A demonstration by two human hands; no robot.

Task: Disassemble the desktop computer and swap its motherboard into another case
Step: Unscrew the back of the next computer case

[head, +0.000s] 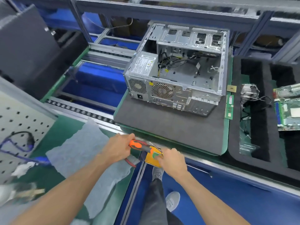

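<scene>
Bench: a green worktop by a conveyor line, with a grey foam mat in front of you.
Case: the open case lies on the mat; inside you see the power supply and loose cables, no board.
Tray: the black foam tray on your right holds the motherboard and a heatsink.
RAM: a stick lies between mat and tray.
Left hand: grips the orange screwdriver.
Right hand: pinches a small yellow box at the bench edge.

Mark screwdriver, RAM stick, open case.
screwdriver (140, 145), head view, orange-black handle, in left hand (117, 147)
RAM stick (229, 106), head view, mid board
open case (164, 90), head view, rear fan grille
</scene>
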